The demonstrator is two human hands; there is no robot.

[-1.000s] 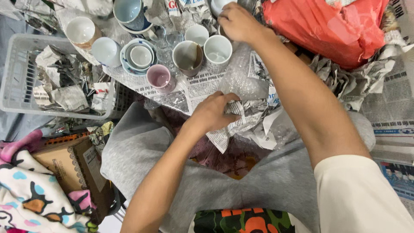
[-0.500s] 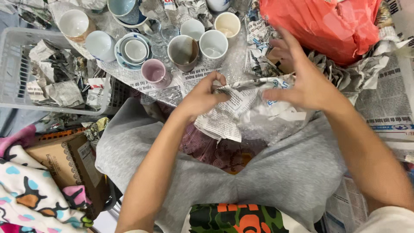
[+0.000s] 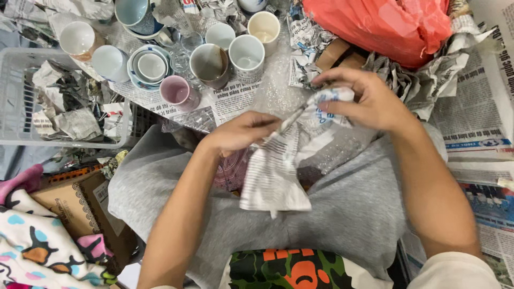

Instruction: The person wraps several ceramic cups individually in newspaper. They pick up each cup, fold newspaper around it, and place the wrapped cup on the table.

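A: Left hand (image 3: 243,131), over the lap: fingers curled shut, pinching the near edge of a crumpled sheet of newspaper (image 3: 278,171). Forearm rising from the lower middle, wrist bent a little inward.

B: Right hand (image 3: 369,101), higher and further right: fingers and thumb closed round the bunched top of the same newspaper, knuckles up, forearm slanting in from the lower right corner.

A: Between the two hands, the sheet pulled taut at the top, the loose part hanging down over the grey-clad lap. Impossible to tell whether anything sits inside the bunched part.

B: Now containers, from the left. White plastic basket (image 3: 16,96) at the left edge, holding crumpled newspaper scraps.

A: Just right of it, on spread newspaper: white cup (image 3: 76,38), pale blue cup (image 3: 110,61), then a stack of blue-rimmed saucers (image 3: 151,67) with a small bowl nested on top.

B: Above those, a blue mug (image 3: 134,12), partly cut off. Below, a pink cup (image 3: 176,91), empty inside.

A: Further right, brown-grey mug (image 3: 209,63), a white mug (image 3: 247,53) beside it, touching or nearly so; behind, a pale cup (image 3: 220,35) and a cream cup (image 3: 263,27). All upright, open ends up.

B: Far right, top: orange-red plastic bag (image 3: 385,24), bulging, contents hidden.
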